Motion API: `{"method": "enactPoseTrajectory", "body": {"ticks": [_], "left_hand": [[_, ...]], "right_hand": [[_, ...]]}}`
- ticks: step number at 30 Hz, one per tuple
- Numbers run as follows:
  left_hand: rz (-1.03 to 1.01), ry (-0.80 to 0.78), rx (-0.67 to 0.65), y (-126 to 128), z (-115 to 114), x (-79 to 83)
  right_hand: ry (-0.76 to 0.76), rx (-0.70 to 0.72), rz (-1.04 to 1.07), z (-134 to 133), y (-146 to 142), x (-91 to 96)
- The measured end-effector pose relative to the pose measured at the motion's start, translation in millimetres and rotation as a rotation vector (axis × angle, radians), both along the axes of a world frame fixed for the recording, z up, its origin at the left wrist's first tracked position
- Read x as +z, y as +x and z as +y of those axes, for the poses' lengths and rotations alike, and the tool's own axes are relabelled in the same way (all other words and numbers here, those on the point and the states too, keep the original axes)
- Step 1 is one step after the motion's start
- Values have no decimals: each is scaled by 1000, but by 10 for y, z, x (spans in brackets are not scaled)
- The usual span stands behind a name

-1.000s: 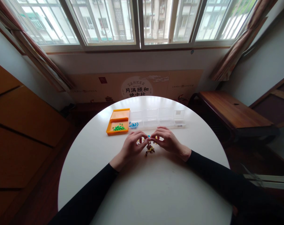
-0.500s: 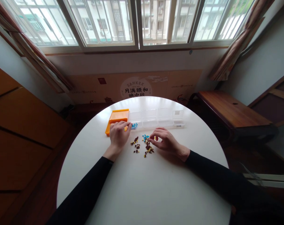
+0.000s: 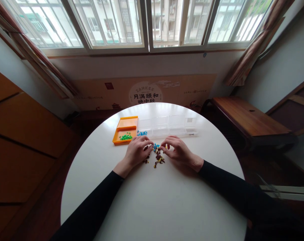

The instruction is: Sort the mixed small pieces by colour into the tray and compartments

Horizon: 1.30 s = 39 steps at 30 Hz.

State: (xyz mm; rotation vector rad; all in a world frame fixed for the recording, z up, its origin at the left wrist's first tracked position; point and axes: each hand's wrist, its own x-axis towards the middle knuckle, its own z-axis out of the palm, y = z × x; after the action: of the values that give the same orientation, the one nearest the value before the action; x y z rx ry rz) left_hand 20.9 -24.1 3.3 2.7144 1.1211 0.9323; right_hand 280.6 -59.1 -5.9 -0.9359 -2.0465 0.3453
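White round surface (image 3: 154,204), seen from the head view. Near its far-middle lies a loose pile of small pieces (image 3: 158,157), mostly dark brown and yellow, with a few blue ones at its far edge.

Left hand (image 3: 136,152): palm down at the left edge of the pile, fingers curled, tips resting among the outermost pieces. Cannot tell whether anything is gripped; the pieces are too small.

Right hand (image 3: 179,152): palm down at the right edge of the pile, thumb and forefinger drawn close together over the pieces, other fingers loosely bent. Cannot tell whether the tips meet or a piece sits between them.

Both hands flank the pile from opposite sides, wrists on the surface, probably for steadiness with such small parts.

Beyond the pile, just past the fingertips:
- orange tray (image 3: 128,123), two sections; green pieces (image 3: 126,136) lie in the nearer one, the farther one looks bare.
- clear compartment box (image 3: 178,122), touching the tray's right side; blue pieces (image 3: 142,133) lie in its leftmost near cell, and no contents are visible in the other cells.

Each container section holds one colour only. Containers stand in a row within a short reach of both hands.
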Motion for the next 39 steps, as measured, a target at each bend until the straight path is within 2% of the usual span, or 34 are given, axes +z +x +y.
{"method": "enactPoseTrajectory", "body": {"ticks": [7, 18, 33, 39], "left_hand": [[-7, -10, -1, -8, 15, -5], [-215, -125, -108, 148, -221, 28], [-229, -77, -88, 143, -239, 19], [-247, -70, -123, 138, -226, -1]], "right_hand": [[4, 8, -11, 1, 7, -2], [15, 44, 2, -30, 1, 37], [37, 56, 41, -16, -3, 25], [40, 62, 43, -20, -7, 29]]}}
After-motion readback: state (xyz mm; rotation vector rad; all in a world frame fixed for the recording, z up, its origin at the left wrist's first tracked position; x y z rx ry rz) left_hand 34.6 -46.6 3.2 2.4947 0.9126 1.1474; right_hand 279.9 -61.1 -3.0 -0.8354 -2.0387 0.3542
